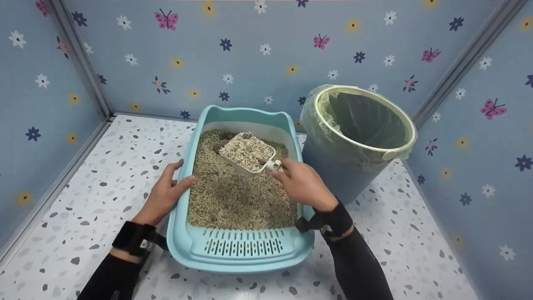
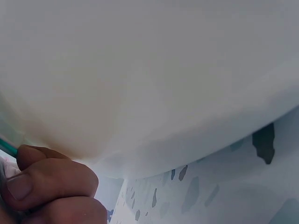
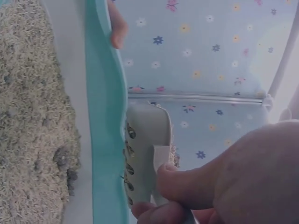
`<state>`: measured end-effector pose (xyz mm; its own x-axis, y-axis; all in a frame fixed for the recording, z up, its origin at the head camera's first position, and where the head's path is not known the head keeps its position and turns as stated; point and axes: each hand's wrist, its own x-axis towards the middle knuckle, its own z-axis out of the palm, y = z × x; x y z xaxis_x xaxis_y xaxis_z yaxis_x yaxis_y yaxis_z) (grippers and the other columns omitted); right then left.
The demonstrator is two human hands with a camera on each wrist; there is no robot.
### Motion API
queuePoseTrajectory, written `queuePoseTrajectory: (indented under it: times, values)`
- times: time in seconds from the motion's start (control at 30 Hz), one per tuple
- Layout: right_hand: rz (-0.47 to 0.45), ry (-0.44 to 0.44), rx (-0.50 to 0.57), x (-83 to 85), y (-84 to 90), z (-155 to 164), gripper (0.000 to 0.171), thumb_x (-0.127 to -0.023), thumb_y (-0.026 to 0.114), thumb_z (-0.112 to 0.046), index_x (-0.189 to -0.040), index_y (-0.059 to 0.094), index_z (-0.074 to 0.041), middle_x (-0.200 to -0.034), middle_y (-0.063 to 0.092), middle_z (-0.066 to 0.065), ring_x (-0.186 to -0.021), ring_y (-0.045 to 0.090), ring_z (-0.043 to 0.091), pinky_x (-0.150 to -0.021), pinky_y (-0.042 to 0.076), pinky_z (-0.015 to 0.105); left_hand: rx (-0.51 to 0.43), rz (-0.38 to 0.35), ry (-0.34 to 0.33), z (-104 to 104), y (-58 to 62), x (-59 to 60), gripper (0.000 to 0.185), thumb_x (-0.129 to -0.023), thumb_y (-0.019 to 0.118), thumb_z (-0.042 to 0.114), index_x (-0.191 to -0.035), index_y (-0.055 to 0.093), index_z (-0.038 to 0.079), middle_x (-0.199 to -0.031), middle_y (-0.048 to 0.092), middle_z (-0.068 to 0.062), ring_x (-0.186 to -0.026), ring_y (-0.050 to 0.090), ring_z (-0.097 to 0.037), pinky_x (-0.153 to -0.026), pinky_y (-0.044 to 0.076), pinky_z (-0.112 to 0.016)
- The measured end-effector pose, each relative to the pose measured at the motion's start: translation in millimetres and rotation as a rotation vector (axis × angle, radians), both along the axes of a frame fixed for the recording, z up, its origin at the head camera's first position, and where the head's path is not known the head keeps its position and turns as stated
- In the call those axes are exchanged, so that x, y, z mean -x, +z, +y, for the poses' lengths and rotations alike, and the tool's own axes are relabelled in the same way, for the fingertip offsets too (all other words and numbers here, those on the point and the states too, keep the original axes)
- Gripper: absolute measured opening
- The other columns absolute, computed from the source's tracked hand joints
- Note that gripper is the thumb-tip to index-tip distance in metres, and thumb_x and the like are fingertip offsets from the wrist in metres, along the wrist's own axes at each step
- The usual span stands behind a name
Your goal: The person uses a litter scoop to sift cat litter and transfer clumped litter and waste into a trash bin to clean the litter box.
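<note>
- Above the litter tray [image 1: 237, 264], a heaped scoop [image 3: 147, 133] hangs, its handle [image 1: 274, 165] pinched in the right grip [image 1: 305, 183].
- At the tray's left rim, the left grip [image 1: 163, 195] holds on, thumb over the edge.
- Just right of the tray stands the lined bin [image 1: 338, 168]; a tilted wrist or knocked rim could scatter litter [image 1: 246, 151] between them.
- Through the scoop's slots, shaking could drop litter.

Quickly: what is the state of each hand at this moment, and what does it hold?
Left hand: closed, gripping the blue litter tray by its rim.
Right hand: closed, holding the scoop, loaded with litter.
</note>
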<state>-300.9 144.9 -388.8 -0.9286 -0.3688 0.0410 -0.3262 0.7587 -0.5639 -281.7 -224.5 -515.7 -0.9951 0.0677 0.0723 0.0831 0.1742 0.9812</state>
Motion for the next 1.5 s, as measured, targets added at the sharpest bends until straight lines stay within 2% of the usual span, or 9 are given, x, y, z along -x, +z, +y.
queuePoseTrajectory:
  times: [0.13, 0.27, 0.67, 0.93, 1.17, 1.37, 1.5]
  values:
    - [0.019, -0.014, 0.043, -4.9, -1.6, 14, 0.025, -0.114, 0.066, -0.037, -0.098, 0.063, -0.019, -0.078, 0.053, -0.002, -0.066, 0.052, 0.018, -0.065, 0.049, 0.041, -0.005, -0.004, 0.001, 3, -1.1, 2.3, 0.083, -0.114, 0.064, 0.038, -0.177, 0.020, 0.010, -0.109, 0.075, -0.031, -0.086, 0.079, -0.030, -0.075, 0.068, -0.039]
    - [0.069, -0.019, 0.033, -7.0, -2.2, 22, 0.026, -0.114, 0.068, -0.037, -0.095, 0.062, -0.019, -0.076, 0.051, -0.003, -0.067, 0.051, 0.019, -0.066, 0.047, 0.040, -0.010, -0.002, -0.007, 5, -0.4, 4.7, 0.081, -0.114, 0.064, 0.037, -0.177, 0.022, 0.010, -0.109, 0.075, -0.032, -0.086, 0.079, -0.029, -0.075, 0.068, -0.041]
    - [0.060, 0.015, 0.031, -7.4, 1.1, 24, 0.027, -0.113, 0.069, -0.038, -0.094, 0.062, -0.020, -0.075, 0.053, -0.004, -0.066, 0.052, 0.018, -0.065, 0.049, 0.040, 0.011, 0.012, 0.017, -2, -0.6, -1.4, 0.077, -0.115, 0.063, 0.034, -0.176, 0.024, 0.009, -0.108, 0.075, -0.031, -0.086, 0.079, -0.028, -0.073, 0.069, -0.041]
    - [0.136, 0.057, -0.011, -9.0, 12.7, 45, 0.027, -0.111, 0.073, -0.035, -0.092, 0.064, -0.017, -0.074, 0.052, -0.003, -0.066, 0.052, 0.018, -0.065, 0.046, 0.040, 0.000, 0.010, 0.011, -1, -1.0, -1.6, 0.078, -0.115, 0.062, 0.036, -0.177, 0.023, 0.010, -0.111, 0.074, -0.031, -0.088, 0.079, -0.029, -0.074, 0.068, -0.040]
    - [0.076, 0.045, -0.003, -7.8, 9.8, 34, 0.027, -0.112, 0.070, -0.038, -0.093, 0.066, -0.019, -0.076, 0.056, -0.004, -0.068, 0.053, 0.017, -0.067, 0.048, 0.039, -0.012, 0.022, 0.020, -2, -0.4, -0.8, 0.076, -0.115, 0.061, 0.033, -0.176, 0.023, 0.010, -0.107, 0.075, -0.030, -0.085, 0.079, -0.028, -0.073, 0.068, -0.041]
    - [0.103, 0.029, -0.069, -13.8, 14.5, 47, 0.028, -0.110, 0.073, -0.035, -0.091, 0.063, -0.017, -0.075, 0.056, -0.002, -0.066, 0.053, 0.019, -0.064, 0.046, 0.040, -0.018, 0.015, 0.001, -1, -0.1, -0.1, 0.078, -0.115, 0.062, 0.034, -0.177, 0.022, 0.010, -0.107, 0.075, -0.031, -0.085, 0.079, -0.029, -0.073, 0.069, -0.043]
    - [0.079, 0.066, -0.066, -11.0, 12.6, 43, 0.029, -0.111, 0.071, -0.039, -0.093, 0.063, -0.018, -0.077, 0.056, -0.003, -0.068, 0.054, 0.018, -0.064, 0.048, 0.040, -0.022, 0.015, 0.014, 1, -2.3, -0.1, 0.076, -0.115, 0.062, 0.033, -0.176, 0.023, 0.010, -0.108, 0.075, -0.031, -0.084, 0.079, -0.029, -0.072, 0.069, -0.043]
